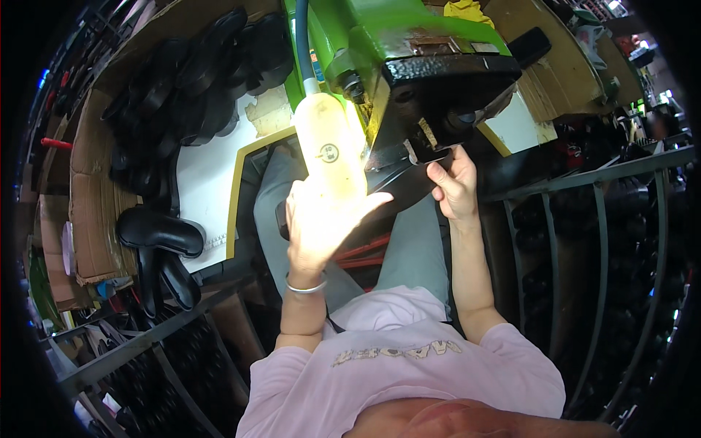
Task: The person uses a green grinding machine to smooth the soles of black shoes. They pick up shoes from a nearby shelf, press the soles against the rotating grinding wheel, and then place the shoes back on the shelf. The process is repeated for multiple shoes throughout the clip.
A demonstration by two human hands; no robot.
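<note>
Fingers of the right hand point(458, 186), at 2 o'clock, pinched narrow on the rim of, seemingly, a black bicycle saddle point(412, 188). Left hand point(321, 219), toward 9 o'clock, with thumb spread wide; other fingers lost behind the glowing lamp point(328, 139), so impossible to tell whether holding. Saddle just off centre toward 1 o'clock, below the black head point(445, 87) of the green machine point(387, 29). By judgement, rather light, stiff in the shell, softer on top, a little slippery, hardly fragile; best to grip by the firm rim from both sides. In look, dark and curved, outline partly hidden. At 9 to 10 o'clock, similar glossy saddles point(161, 232), in and beside the carton point(102, 241), with narrow noses.
</note>
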